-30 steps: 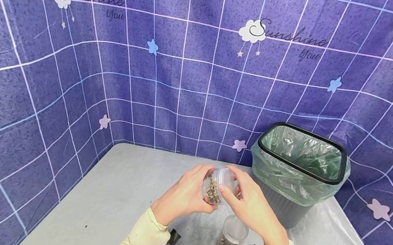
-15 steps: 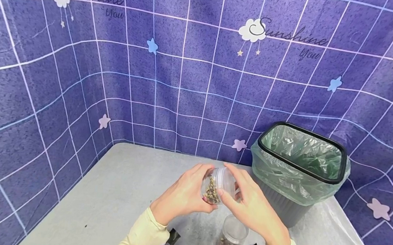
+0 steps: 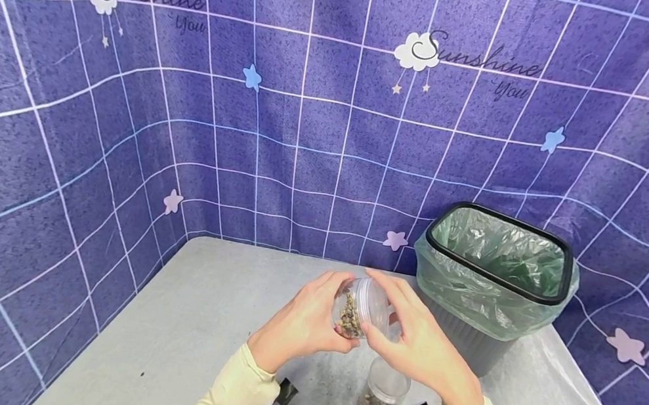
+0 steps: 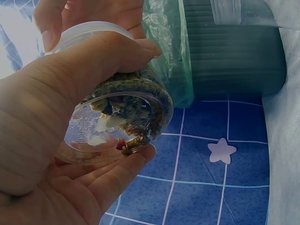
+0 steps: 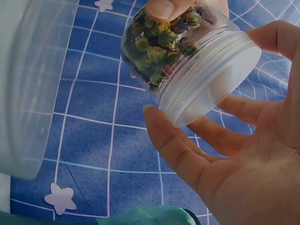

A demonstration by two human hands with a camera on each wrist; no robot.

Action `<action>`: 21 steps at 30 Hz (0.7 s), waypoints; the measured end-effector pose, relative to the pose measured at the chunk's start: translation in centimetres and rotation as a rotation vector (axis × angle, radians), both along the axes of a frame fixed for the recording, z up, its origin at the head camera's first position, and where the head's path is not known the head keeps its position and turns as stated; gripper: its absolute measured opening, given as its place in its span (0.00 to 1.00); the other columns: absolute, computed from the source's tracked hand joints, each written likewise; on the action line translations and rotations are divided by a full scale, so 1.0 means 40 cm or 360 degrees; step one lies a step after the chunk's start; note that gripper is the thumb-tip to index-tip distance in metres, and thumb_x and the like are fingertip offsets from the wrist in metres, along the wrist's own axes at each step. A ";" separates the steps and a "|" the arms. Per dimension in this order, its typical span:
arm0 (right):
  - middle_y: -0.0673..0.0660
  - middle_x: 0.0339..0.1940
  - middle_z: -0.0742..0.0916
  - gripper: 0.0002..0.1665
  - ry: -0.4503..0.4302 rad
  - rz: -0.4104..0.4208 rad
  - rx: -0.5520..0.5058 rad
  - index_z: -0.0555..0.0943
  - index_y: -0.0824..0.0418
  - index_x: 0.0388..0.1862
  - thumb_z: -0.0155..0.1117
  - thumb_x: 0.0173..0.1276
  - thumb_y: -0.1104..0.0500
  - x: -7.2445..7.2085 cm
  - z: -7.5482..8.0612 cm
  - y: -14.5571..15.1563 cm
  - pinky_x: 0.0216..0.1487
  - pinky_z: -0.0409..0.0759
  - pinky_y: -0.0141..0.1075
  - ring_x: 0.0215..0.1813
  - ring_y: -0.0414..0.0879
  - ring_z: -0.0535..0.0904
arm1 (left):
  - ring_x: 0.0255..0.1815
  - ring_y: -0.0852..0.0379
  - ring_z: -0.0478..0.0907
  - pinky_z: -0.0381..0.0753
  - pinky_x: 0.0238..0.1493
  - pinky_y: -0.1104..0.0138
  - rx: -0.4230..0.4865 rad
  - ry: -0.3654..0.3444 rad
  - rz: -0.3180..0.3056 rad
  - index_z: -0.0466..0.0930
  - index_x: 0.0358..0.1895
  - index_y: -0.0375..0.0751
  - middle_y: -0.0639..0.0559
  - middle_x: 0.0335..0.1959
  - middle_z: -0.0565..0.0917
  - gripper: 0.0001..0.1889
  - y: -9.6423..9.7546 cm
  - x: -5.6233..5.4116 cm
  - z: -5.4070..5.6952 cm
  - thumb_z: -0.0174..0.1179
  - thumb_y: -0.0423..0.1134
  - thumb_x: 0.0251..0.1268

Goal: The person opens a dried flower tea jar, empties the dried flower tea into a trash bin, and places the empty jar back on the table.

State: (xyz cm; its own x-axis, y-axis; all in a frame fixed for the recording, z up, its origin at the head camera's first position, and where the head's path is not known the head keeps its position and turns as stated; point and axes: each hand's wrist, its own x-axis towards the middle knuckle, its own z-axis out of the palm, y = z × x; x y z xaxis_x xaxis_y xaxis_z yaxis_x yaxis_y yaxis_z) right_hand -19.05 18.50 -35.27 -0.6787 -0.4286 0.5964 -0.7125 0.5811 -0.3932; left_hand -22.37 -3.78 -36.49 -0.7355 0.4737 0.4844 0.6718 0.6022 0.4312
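Note:
My left hand [image 3: 303, 319] grips a clear plastic jar [image 4: 161, 101] part filled with dried flower buds [image 5: 157, 47], yellow-green with a few dark and reddish pieces. The jar is tilted on its side above the table, its lidded end towards my right hand [image 3: 414, 334]. Spread round the clear screw lid [image 5: 220, 82], the right hand's fingers hold it by the rim. A second clear jar [image 3: 381, 393], with brown dried pieces at its bottom, stands upright on the table below the hands. Part of that jar's wall looms at the left of the right wrist view.
A grey ribbed bin [image 3: 464, 339] with a black rim and a green plastic liner [image 3: 486, 305] stands right behind the right hand. The grey table [image 3: 199, 321] has small dark specks near the second jar. A purple grid-patterned cloth [image 3: 321, 123] hangs behind and at the sides.
The right hand's fingers have shifted round the lid and its wrist has moved slightly right. The left hand and the jar stay almost still.

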 end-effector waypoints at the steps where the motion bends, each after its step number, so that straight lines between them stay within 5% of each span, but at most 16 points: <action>1: 0.49 0.71 0.75 0.46 0.0003 0.0012 0.0004 0.63 0.44 0.81 0.71 0.67 0.53 0.000 0.001 0.001 0.45 0.83 0.38 0.56 0.44 0.77 | 0.51 0.53 0.80 0.82 0.55 0.62 0.0004 -0.0004 -0.0002 0.71 0.69 0.43 0.53 0.54 0.80 0.51 0.000 0.000 0.000 0.84 0.49 0.34; 21: 0.47 0.78 0.69 0.51 0.0048 0.0172 -0.0008 0.66 0.47 0.80 0.73 0.56 0.61 0.003 0.010 0.012 0.50 0.84 0.42 0.72 0.44 0.70 | 0.50 0.59 0.77 0.81 0.54 0.63 0.0011 0.0004 -0.0014 0.71 0.69 0.46 0.56 0.54 0.80 0.51 0.000 0.000 0.002 0.84 0.49 0.34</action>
State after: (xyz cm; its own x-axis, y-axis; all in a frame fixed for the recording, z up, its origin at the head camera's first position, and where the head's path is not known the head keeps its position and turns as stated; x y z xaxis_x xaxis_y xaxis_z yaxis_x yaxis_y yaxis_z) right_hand -18.93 18.97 -34.87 -0.6106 -0.4953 0.6179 -0.7823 0.4984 -0.3736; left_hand -22.37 -3.79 -36.42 -0.7300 0.4769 0.4896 0.6783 0.5932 0.4335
